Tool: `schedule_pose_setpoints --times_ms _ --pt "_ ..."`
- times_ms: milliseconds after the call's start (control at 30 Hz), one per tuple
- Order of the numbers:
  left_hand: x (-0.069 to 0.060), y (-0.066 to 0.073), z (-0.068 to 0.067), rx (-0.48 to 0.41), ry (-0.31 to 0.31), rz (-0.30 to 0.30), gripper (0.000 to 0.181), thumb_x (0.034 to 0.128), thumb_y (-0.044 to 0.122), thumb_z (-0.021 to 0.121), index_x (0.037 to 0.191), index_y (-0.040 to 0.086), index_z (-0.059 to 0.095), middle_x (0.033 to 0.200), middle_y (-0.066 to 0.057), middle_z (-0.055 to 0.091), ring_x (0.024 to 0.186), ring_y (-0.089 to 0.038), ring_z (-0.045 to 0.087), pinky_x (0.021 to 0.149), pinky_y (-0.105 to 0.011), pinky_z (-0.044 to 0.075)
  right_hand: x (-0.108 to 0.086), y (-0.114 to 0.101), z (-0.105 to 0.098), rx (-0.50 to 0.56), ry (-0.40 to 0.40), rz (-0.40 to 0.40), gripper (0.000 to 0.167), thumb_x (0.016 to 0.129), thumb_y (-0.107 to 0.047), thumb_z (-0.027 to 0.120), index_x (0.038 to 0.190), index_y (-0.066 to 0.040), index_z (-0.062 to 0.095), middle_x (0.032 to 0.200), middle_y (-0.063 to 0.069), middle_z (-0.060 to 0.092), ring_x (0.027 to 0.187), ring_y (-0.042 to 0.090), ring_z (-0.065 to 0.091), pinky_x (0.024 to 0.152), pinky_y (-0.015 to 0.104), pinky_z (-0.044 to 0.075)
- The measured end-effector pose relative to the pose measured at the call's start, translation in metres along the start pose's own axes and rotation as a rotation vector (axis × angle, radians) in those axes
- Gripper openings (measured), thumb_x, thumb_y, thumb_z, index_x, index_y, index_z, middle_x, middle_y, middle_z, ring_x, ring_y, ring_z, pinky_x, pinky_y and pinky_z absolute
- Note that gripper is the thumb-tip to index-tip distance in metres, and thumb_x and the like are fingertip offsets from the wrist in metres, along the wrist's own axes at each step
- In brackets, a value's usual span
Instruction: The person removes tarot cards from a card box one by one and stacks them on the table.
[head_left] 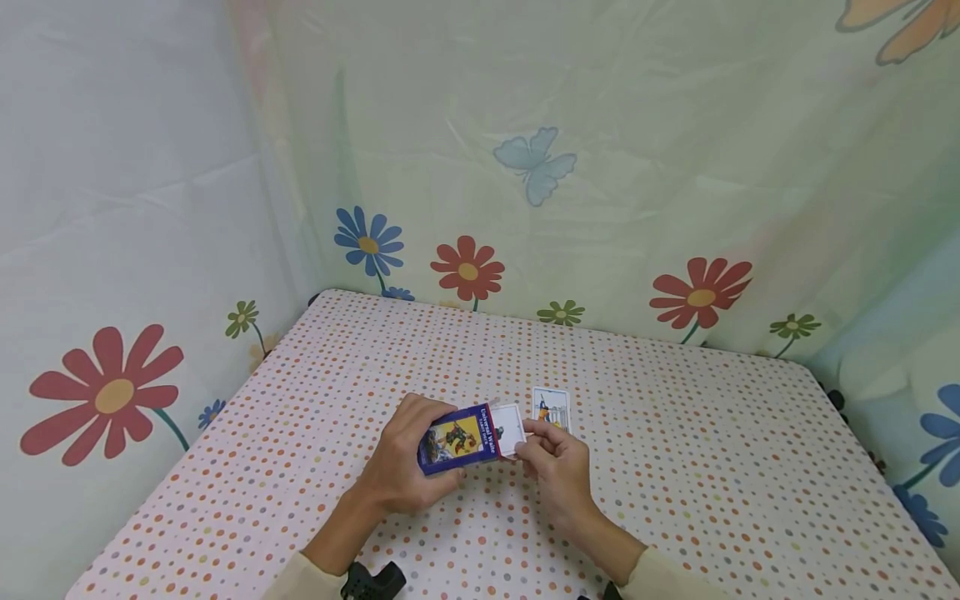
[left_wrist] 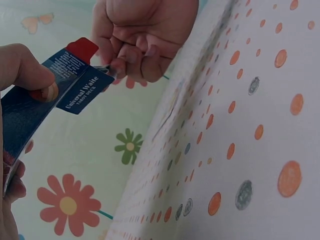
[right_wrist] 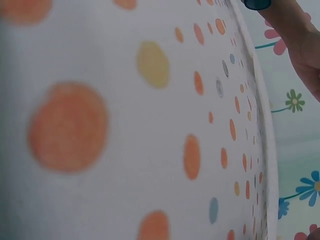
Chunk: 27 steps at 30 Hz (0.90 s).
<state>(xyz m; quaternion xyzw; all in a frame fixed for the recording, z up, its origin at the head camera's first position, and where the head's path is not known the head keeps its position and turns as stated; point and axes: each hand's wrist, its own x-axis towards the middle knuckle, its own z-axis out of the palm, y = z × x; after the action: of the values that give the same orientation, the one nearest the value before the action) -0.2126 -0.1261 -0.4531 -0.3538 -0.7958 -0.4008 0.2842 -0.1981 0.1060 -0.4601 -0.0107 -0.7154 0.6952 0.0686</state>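
My left hand (head_left: 401, 467) grips a blue tarot card box (head_left: 453, 439) with a yellow picture on its front. The box lies tilted, its open end facing right. In the left wrist view, a red flap (left_wrist: 82, 49) and a blue flap lettered "Universal Waite Tarot Deck" (left_wrist: 85, 91) stick out at that end. White-bordered tarot cards (head_left: 510, 427) poke partway out of the box; how many cannot be told. My right hand (head_left: 561, 471) pinches their outer edge between thumb and fingers. Just beyond it, one tarot card (head_left: 551, 402) lies face up, partly hidden by the hand.
A dotted cloth covers the table (head_left: 675, 467). Behind it hangs a curtain (head_left: 637, 167) printed with flowers and butterflies, which also closes in both sides. The right wrist view shows mostly tabletop, with the left wrist (right_wrist: 300, 45) at upper right.
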Motion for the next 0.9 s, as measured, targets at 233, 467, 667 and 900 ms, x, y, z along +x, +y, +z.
schedule_pose_setpoints --times_ms 233,467,667,900 --pt "0.000 0.001 -0.001 -0.005 -0.004 -0.015 0.069 0.0612 0.027 0.081 0.126 0.010 0.062 0.111 0.003 0.063 0.096 -0.011 0.051 0.077 -0.028 0.049 0.002 -0.002 -0.002 0.000 0.030 0.012 0.029 0.087 0.008 0.060 0.114 0.004 0.067 0.079 0.011 0.063 0.066 0.016 0.052 0.058 0.022 0.044" --pt "0.000 0.000 -0.001 -0.011 -0.005 -0.010 0.069 0.0603 0.026 0.081 0.125 0.010 0.062 0.110 0.003 0.063 0.095 -0.011 0.051 0.076 -0.027 0.048 0.006 -0.002 -0.005 0.037 0.055 0.020 0.030 0.085 0.009 0.061 0.115 0.008 0.067 0.082 0.010 0.063 0.068 0.014 0.054 0.060 0.022 0.047" --pt "0.000 0.000 -0.001 -0.013 -0.006 -0.009 0.069 0.0608 0.026 0.081 0.125 0.011 0.062 0.110 0.003 0.062 0.094 -0.011 0.050 0.075 -0.026 0.047 0.007 0.000 -0.007 0.038 0.067 0.015 0.032 0.085 0.009 0.060 0.116 0.006 0.067 0.080 0.008 0.062 0.066 0.013 0.051 0.059 0.023 0.045" --pt "0.001 0.001 -0.001 -0.014 -0.004 -0.003 0.067 0.0623 0.027 0.080 0.125 0.011 0.062 0.109 0.003 0.062 0.093 -0.010 0.050 0.074 -0.025 0.047 0.009 -0.002 -0.011 0.025 0.079 0.009 0.034 0.087 0.009 0.057 0.120 0.006 0.066 0.080 0.008 0.059 0.066 0.013 0.049 0.060 0.022 0.043"
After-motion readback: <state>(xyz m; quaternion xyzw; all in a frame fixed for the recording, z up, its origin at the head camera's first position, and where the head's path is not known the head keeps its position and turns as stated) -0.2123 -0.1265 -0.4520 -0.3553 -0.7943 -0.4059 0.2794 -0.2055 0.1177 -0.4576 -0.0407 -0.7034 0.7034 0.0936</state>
